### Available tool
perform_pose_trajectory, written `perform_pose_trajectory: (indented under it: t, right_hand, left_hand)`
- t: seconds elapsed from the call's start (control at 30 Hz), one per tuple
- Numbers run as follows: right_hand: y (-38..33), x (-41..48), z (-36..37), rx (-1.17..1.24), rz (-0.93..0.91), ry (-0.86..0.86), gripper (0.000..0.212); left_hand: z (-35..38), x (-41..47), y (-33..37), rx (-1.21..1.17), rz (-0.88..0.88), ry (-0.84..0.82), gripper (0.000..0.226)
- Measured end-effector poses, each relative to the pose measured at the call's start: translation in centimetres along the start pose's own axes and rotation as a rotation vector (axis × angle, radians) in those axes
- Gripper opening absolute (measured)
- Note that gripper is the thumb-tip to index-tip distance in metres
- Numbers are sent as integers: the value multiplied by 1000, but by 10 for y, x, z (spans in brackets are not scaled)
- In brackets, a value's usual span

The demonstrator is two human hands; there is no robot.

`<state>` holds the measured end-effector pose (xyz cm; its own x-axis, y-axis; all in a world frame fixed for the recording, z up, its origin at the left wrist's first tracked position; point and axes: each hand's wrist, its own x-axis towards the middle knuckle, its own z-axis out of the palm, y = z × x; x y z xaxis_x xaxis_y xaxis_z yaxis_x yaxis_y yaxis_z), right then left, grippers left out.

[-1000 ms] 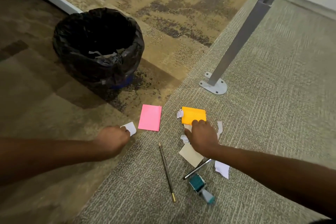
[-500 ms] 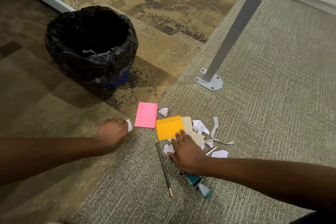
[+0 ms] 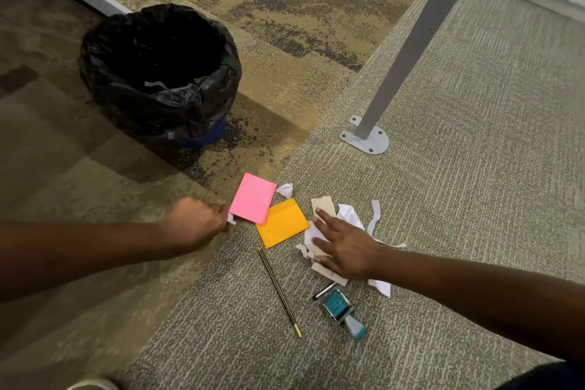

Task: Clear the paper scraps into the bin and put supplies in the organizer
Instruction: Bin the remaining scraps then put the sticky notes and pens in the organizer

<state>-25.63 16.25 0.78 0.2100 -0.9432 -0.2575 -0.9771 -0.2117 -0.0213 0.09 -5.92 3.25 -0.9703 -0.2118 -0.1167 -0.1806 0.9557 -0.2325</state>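
Note:
A bin [image 3: 160, 73] lined with a black bag stands on the carpet at upper left. Below it lie a pink sticky pad [image 3: 252, 198] and an orange sticky pad [image 3: 282, 223], touching. My left hand [image 3: 193, 225] is closed on a small white paper scrap [image 3: 231, 218] at the pink pad's left corner. My right hand [image 3: 345, 245] rests flat, fingers spread, on a pile of white and beige paper scraps [image 3: 348, 215]. A pencil [image 3: 280, 291], a black pen [image 3: 323, 291] and a teal stamp [image 3: 343, 313] lie nearer to me.
A grey metal table leg [image 3: 411, 47] with a bolted foot plate [image 3: 365, 139] rises at the right of the bin. A crumpled white scrap [image 3: 285, 190] lies above the orange pad. A shoe tip [image 3: 91, 385] shows at the bottom edge. No organizer is in view.
My right hand slid the orange pad left toward the pink pad, then moved back right and opened flat on the scraps. My left hand moved right with its scrap.

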Motion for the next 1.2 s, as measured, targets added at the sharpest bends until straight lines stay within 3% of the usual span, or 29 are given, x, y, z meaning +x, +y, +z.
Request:
perform_pose_trajectory:
  t: [0.17,0.3,0.4,0.53,0.63,0.73,0.9,1.03,1.2]
  right_hand:
    - [15,-5,3,-79,42,150,41]
    - [17,-6,2,-27,111,222,41]
    - [19,-4,2,51,180,232,37]
    - [32,0,-7,54,282,296,30]
    - [47,2,-15,212,408,312,19]
    - [62,3,-19,363,520,194,46]
    - [61,6,-14,296,447,-36,93]
    - [51,15,-7,230,316,-169,97]
    - [54,32,-10,148,241,-196,96]
  left_hand:
    - [-25,15,13,33,176,198,24]
    - [-45,23,19,-26,267,242,15]
    - [-43,16,9,-19,295,194,25]
    - [-37,16,-2,15,247,90,12]
    - [-28,40,5,50,172,37,13]
    - [-21,72,16,134,115,24,28]
    - [-17,116,33,226,152,25,39]
    - [-13,135,42,258,225,40,37]
    - [-16,149,51,252,264,12,19]
